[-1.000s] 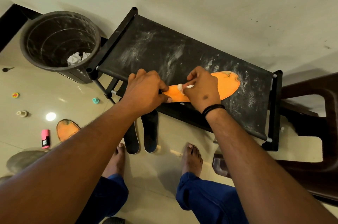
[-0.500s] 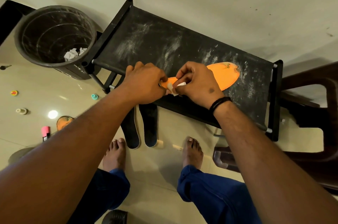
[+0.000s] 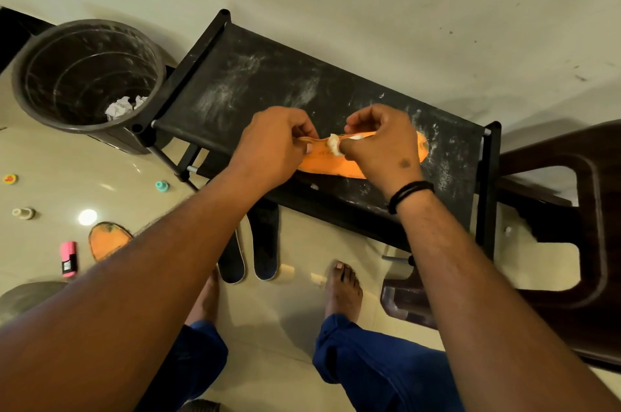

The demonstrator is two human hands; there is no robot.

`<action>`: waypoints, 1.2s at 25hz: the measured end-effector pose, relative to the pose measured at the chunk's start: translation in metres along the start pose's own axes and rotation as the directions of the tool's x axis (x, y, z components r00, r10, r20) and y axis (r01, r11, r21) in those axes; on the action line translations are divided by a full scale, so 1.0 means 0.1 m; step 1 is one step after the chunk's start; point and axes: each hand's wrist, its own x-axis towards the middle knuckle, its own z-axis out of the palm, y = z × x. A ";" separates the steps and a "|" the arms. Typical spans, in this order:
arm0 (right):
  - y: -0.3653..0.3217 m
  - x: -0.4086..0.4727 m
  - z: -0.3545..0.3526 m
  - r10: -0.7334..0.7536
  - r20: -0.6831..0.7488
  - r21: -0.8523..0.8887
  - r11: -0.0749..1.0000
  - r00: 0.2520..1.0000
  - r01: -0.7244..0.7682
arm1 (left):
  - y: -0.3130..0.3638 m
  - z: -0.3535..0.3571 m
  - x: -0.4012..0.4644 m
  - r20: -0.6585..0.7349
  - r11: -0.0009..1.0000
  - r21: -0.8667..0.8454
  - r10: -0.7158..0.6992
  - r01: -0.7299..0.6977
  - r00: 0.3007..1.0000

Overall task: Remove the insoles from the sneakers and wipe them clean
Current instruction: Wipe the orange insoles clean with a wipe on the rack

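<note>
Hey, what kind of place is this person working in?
Probably a room in a home: glossy tiled floor, a low black rack against a plain wall, a dark bin and a brown plastic chair.

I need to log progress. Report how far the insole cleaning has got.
Done: insoles are out; two dark insoles and another orange insole lie on the floor, and crumpled tissue sits in the bin. In hand: the left hand pinches the heel end of the orange insole on the black rack while the right hand holds a white wad against it. Left: which floor insoles are still unwiped cannot be told.
</note>
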 end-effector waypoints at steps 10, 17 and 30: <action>-0.21 0.01 -0.21 -0.001 -0.012 0.321 0.947 1.000 0.004 | 0.16 0.00 0.02 -0.313 0.857 -0.448 0.115 -0.254 0.943; -0.33 0.06 -0.28 0.276 0.265 0.928 0.188 0.924 -0.322 | 0.20 -0.04 0.09 -0.250 0.897 -0.360 0.171 -0.255 0.953; 0.42 0.05 0.00 0.100 -0.114 0.116 0.989 0.988 -0.087 | 0.01 0.20 -0.02 0.239 0.872 0.453 0.083 -0.187 0.968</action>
